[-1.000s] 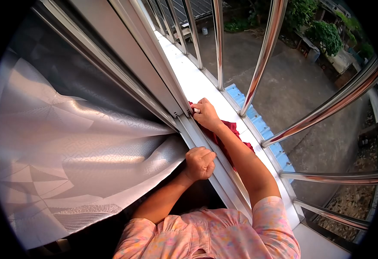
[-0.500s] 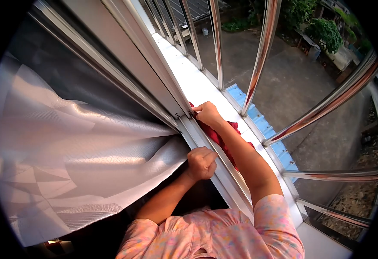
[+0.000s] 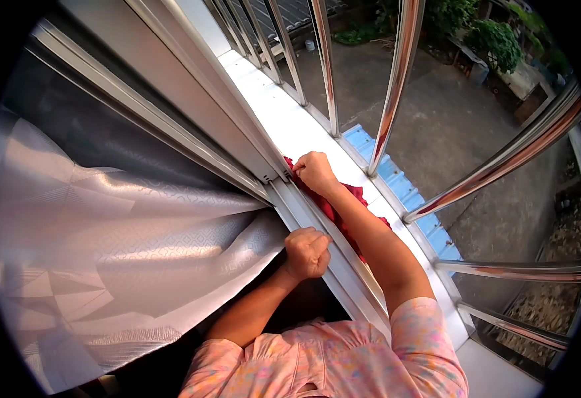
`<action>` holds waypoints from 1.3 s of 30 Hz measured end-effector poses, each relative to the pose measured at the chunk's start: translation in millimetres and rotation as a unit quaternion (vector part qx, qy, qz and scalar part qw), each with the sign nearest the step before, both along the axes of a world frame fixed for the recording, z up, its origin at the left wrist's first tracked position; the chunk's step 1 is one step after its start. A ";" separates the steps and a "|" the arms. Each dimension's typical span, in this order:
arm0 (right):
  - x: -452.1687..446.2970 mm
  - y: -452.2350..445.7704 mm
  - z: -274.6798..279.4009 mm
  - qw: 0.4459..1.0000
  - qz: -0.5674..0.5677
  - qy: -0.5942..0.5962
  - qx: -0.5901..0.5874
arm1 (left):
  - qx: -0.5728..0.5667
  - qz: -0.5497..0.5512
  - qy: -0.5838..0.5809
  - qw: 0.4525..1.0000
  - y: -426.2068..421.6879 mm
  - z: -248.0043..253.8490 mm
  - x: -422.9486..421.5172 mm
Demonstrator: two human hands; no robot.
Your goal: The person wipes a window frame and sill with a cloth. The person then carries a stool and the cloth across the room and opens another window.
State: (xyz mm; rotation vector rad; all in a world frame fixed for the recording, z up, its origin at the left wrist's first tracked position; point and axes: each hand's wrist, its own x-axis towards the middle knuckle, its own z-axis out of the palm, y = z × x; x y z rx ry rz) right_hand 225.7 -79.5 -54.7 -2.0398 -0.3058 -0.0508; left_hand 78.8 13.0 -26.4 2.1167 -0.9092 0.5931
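Observation:
My right hand (image 3: 315, 174) reaches outside the window with its fingers closed on a dark red cloth (image 3: 355, 194). It presses the cloth against the outer bottom corner of the sliding window panel (image 3: 230, 126); part of the cloth lies bunched under my forearm on the white tiled ledge (image 3: 270, 106). Closed into a fist, my left hand (image 3: 307, 253) rests on the window track (image 3: 300, 211). Its curled fingers hide whatever may be inside them. The hem of a pale, shiny curtain (image 3: 164, 239) hangs just left of that fist.
Curved metal bars (image 3: 396, 86) fence the outer side of the ledge. Beyond them, a blue corrugated strip (image 3: 403, 189) juts out below, above a concrete yard (image 3: 463, 139) far down. Green bushes (image 3: 496, 46) stand at the yard's far side.
The view has shifted slightly. My right hand has moved a little along the panel's corner, with more red cloth showing beyond its fingers. My left fist stays on the track.

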 end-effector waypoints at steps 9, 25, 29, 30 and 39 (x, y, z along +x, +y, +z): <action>28.9 15.1 -1.1 1.000 -0.001 -0.024 0.008 | 0.009 0.002 0.008 1.000 -0.4 -2.4 -0.9; 6.2 -17.5 -3.1 0.989 0.124 0.019 0.076 | 0.008 -0.005 -0.012 1.000 0.4 -2.3 -0.3; 8.9 -4.6 -10.4 0.995 0.080 -0.044 0.038 | 0.013 -0.004 -0.012 1.000 0.7 -4.6 0.1; 7.4 -2.7 -10.9 0.995 0.049 -0.036 0.074 | 0.018 -0.004 -0.012 1.000 0.5 -3.5 -0.1; 38.6 21.3 -9.7 0.997 0.013 -0.053 0.046 | 0.006 -0.021 -0.004 1.000 -0.6 -1.2 1.4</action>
